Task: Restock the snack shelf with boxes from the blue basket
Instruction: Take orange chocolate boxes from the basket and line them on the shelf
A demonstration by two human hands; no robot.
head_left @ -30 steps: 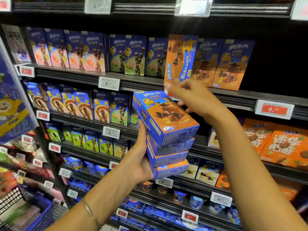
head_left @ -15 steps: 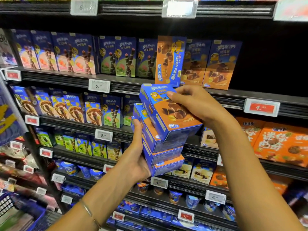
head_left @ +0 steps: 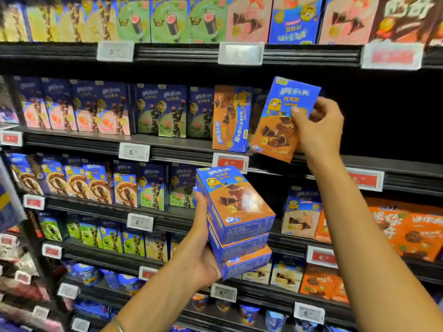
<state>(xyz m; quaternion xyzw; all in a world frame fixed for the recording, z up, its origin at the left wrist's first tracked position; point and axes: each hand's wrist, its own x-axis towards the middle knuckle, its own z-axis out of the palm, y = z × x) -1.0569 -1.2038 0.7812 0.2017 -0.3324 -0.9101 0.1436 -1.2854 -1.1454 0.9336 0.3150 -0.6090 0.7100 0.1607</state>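
Head view: the box being shelved is up at the second shelf from the top, printed face toward the camera. Its long axis runs from about 7 o'clock to 1 o'clock, with the blue top end leaning to 1 o'clock. Its orange bottom corner hangs just over the shelf lip; I cannot tell whether it touches.

The right hand lies at 3 o'clock of the box and pinches its right long edge, thumb on the front, fingers curled behind. At 9 o'clock, just beside it, an orange box of the same line stands upright on the shelf. At 3 o'clock, past the hand, the shelf opens into a dark gap.

The placing likely turns on swinging the top back to 12 o'clock so the box stands square beside its neighbour.

At 6 o'clock, well apart, the left hand clasps a stack of three boxes lying flat, long axes pointing away toward 11 o'clock. The right hand is clearly the nearer to the shelf.
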